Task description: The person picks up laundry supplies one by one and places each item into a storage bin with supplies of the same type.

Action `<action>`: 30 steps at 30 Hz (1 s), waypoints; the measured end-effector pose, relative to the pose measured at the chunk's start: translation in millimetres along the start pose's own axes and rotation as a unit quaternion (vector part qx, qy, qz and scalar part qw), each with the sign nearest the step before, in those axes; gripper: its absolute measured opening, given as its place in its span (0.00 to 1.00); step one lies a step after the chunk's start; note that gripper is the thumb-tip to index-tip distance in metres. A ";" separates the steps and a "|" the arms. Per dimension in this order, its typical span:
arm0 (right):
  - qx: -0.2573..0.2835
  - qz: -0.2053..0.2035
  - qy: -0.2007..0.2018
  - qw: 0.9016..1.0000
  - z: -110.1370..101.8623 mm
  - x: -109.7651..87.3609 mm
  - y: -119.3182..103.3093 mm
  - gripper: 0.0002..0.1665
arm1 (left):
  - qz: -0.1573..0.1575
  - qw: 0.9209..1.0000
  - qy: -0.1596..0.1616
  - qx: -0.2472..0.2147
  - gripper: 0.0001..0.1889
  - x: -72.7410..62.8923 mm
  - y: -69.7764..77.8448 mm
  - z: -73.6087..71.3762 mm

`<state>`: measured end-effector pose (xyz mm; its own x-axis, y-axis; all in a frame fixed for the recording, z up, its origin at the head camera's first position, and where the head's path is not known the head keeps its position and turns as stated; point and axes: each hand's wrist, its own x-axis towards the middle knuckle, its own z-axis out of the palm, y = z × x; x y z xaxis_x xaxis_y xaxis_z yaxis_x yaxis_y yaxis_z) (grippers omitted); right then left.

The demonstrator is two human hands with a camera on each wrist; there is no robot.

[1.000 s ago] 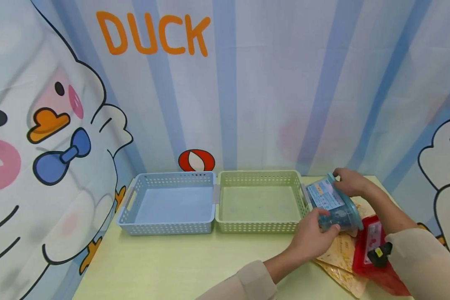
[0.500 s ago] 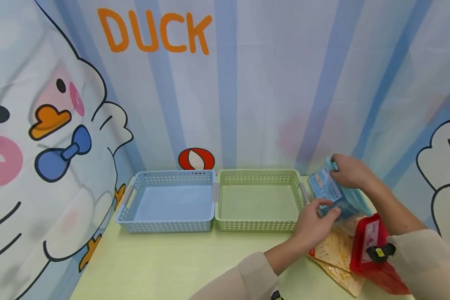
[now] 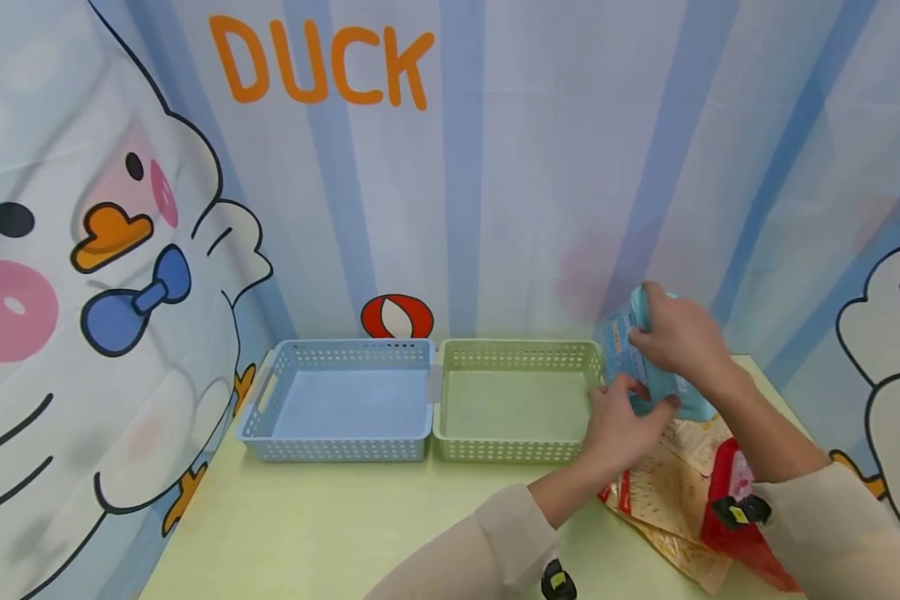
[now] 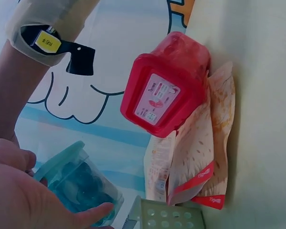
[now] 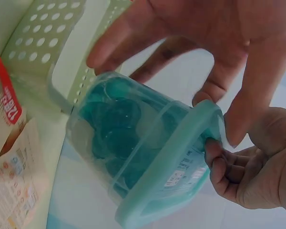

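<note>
A clear tub of blue-green pods with a teal lid [image 5: 171, 162] is lifted beside the right end of the green basket [image 3: 521, 450]. It leans, with a printed label on the lid. My right hand [image 3: 682, 337] grips it by the lid's upper edge. At its lower left side my left hand [image 3: 618, 429] holds it loosely between thumb and fingers. Behind the left hand, the right fingers are mostly hidden in the left wrist view. Below the hands lie several flat beige packets [image 3: 663, 492] and a tub with a red lid [image 4: 157, 98].
A blue basket [image 3: 345, 450] adjoins the green one on its left, both on the pale yellow table [image 3: 307, 525]. The green basket's right handle is close to the lifted tub. A printed duck curtain [image 3: 532, 167] hangs directly behind.
The teal-lidded tub has been raised and turned more upright. My right hand has moved up and slightly left with it. More of the beige packets shows beneath. My left hand has shifted slightly.
</note>
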<state>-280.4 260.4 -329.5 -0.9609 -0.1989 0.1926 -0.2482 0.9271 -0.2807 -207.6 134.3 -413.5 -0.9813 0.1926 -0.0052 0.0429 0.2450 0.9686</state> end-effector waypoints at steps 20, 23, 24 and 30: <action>0.030 -0.069 0.109 0.991 27.1 24.4 -25.5 0.44 | 0.088 0.979 0.131 -0.126 0.14 16.3 -12.9 -12.4; 0.038 -0.073 0.100 0.991 31.2 25.6 -24.1 0.44 | 0.074 0.980 0.127 -0.131 0.14 16.1 -16.1 -13.2; 0.042 -0.077 0.098 0.991 32.5 25.8 -23.6 0.43 | 0.068 0.981 0.126 -0.131 0.15 16.0 -17.1 -13.4; 0.078 -0.107 0.083 0.988 36.0 26.1 -19.9 0.39 | 0.039 0.982 0.137 -0.127 0.15 17.8 -22.5 -16.3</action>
<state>-304.9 225.4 -352.7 -0.8542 -0.3184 0.4109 -0.4718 0.8067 -0.3558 -229.1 116.8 -431.3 -0.9921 -0.0693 0.1041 0.1051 -0.0111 0.9944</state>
